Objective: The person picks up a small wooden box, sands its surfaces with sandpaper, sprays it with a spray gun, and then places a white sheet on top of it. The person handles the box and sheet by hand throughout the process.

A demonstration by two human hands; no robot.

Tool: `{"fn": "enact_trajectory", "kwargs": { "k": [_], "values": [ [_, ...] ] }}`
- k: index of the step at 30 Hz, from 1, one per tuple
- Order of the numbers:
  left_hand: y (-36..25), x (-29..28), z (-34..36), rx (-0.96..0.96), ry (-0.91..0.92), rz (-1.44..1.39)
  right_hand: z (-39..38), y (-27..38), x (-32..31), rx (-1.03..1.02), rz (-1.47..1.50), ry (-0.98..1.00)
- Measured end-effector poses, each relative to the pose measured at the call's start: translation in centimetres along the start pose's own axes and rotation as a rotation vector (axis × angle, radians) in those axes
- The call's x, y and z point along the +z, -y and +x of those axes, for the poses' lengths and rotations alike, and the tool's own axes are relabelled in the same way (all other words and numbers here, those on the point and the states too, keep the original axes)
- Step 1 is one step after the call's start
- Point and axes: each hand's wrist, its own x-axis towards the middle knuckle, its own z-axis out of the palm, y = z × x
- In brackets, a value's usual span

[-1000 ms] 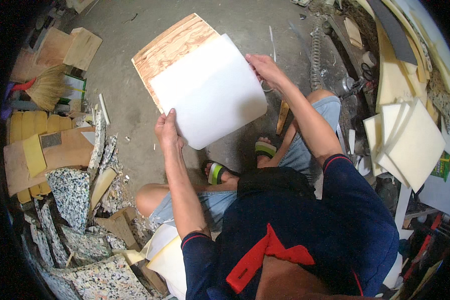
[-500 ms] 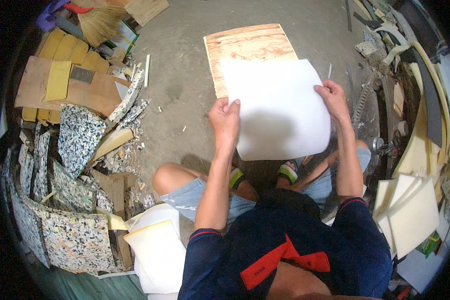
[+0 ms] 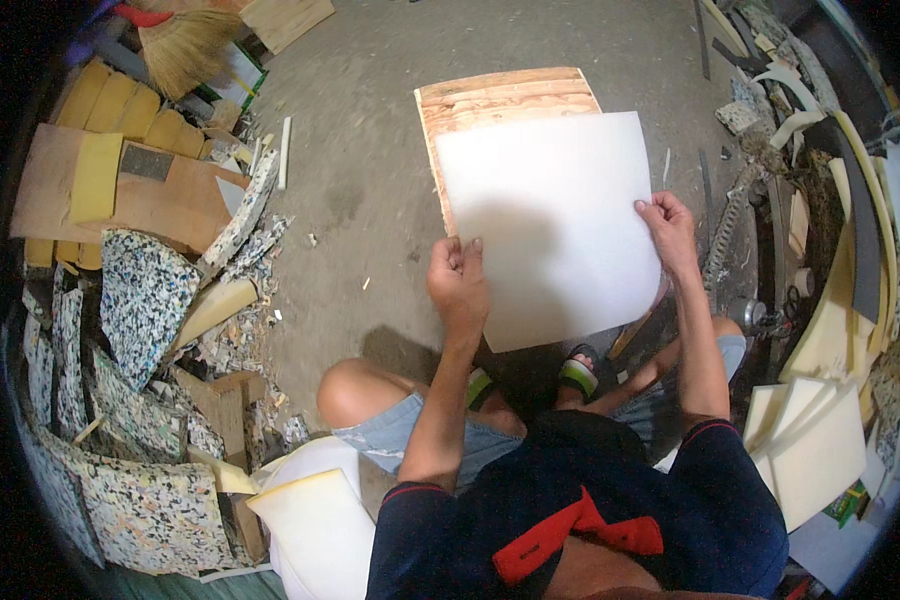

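Between my hands I hold a white foam sheet (image 3: 560,220) by its side edges. My left hand (image 3: 458,285) is closed on its left edge, thumb on top. The fingers of my right hand (image 3: 668,230) pinch its right edge. Beyond and partly under the sheet, a plywood board (image 3: 510,95) with wavy grain lies on the floor; its far and left edges show. My sandalled feet are below the near edge of the sheet, and a shadow falls across the sheet's middle.
Speckled foam offcuts (image 3: 155,510) pile up at left, near a brown board (image 3: 170,215) and a straw broom (image 3: 185,50). White foam sheets (image 3: 315,530) lie by my left side. At right stand cream foam sheets (image 3: 820,450), a coil spring (image 3: 730,220) and grey strips.
The white sheet lies flatter, and its far corners have straightened out. My view has shifted slightly, so the board and both hands appear lower. Both hands keep their hold.
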Motion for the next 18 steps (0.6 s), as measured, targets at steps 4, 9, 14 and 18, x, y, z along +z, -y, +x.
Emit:
{"fn": "enact_trajectory", "kwargs": {
  "k": [4, 9, 14, 18],
  "values": [
    [1.3, 0.3, 1.1, 0.015, -0.048, 0.052, 0.6, 0.3, 0.8, -0.017, -0.042, 0.0],
    [2.9, 0.2, 1.9, -0.043, -0.069, -0.054, 1.1, 0.4, 1.5, 0.02, -0.114, -0.015],
    [3.7, -0.4, 2.5, 0.048, -0.101, 0.05, 1.2, 0.0, 1.7, 0.004, -0.257, -0.045],
    [3.6, -0.4, 2.3, 0.036, -0.085, 0.016, 1.1, -0.2, 1.6, 0.022, -0.188, -0.056]
  ]
}}
